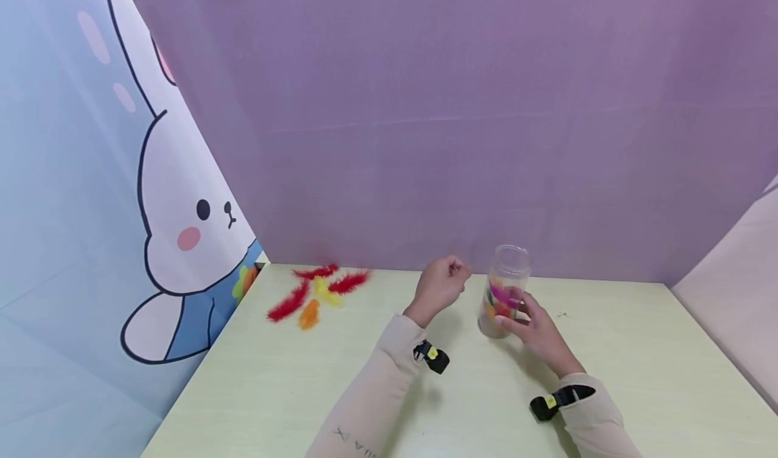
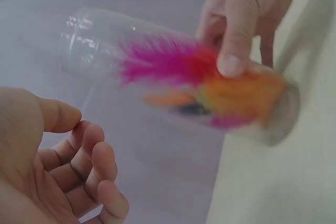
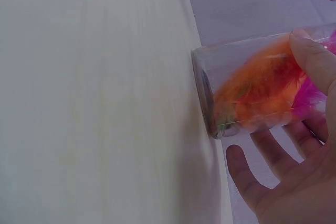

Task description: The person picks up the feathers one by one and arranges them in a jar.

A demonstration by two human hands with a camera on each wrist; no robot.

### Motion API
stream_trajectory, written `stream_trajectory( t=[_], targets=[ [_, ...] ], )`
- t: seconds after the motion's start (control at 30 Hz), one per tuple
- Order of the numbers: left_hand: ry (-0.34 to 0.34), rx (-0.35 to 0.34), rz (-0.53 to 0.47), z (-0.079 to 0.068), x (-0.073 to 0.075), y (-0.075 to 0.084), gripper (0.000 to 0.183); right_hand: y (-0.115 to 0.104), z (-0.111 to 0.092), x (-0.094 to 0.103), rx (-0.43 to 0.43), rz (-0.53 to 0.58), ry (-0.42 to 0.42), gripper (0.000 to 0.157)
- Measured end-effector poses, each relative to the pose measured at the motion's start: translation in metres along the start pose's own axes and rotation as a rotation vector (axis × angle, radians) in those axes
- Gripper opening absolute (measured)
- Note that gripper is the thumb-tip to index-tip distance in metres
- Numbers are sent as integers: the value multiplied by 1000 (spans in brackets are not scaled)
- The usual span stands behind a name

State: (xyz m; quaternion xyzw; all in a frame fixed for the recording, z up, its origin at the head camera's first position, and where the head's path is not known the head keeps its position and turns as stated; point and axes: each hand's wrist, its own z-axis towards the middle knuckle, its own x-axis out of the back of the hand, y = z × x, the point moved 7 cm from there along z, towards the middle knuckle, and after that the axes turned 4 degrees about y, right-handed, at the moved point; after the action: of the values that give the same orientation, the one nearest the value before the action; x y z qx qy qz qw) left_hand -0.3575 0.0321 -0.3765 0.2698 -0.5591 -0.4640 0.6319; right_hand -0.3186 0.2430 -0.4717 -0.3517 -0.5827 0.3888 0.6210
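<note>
A tall clear jar (image 1: 509,269) stands on the table with bright feathers inside. Magenta feathers (image 2: 157,66) and orange feathers (image 3: 262,87) show through its wall, with some red and a little green among them. My right hand (image 1: 541,333) grips the jar's lower half from the right, thumb on the near side and fingers round the far side. To the left of the jar, my left hand (image 1: 439,286) is raised, apart from it. In the left wrist view its fingers are curled and the thumb tip meets the index finger; no object shows between them.
On the table's far left lie loose feathers: several red ones (image 1: 290,301), a yellow one (image 1: 328,292) and an orange one (image 1: 308,315). A purple cloth (image 1: 389,140) hangs behind the pale table (image 1: 243,390). A rabbit-print curtain (image 1: 73,242) hangs at left.
</note>
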Motion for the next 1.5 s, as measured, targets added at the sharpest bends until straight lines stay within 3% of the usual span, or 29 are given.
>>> stream_trajectory(
  t=[0.3, 0.7, 1.07, 1.27, 1.5],
  targets=[
    [21, 46, 23, -12, 24, -46, 20, 0, 1, 0, 3, -2, 3, 87],
    [60, 59, 84, -31, 76, -90, 20, 1, 2, 0, -6, -1, 0, 87],
    [207, 161, 320, -40, 130, -126, 14, 0, 2, 1, 7, -6, -1, 85],
    [233, 185, 430, -39, 148, -140, 12, 1, 0, 2, 14, -1, 7, 83],
    [218, 281, 561, -44, 162, -163, 20, 3, 2, -1, -2, -4, 6, 87]
  ],
)
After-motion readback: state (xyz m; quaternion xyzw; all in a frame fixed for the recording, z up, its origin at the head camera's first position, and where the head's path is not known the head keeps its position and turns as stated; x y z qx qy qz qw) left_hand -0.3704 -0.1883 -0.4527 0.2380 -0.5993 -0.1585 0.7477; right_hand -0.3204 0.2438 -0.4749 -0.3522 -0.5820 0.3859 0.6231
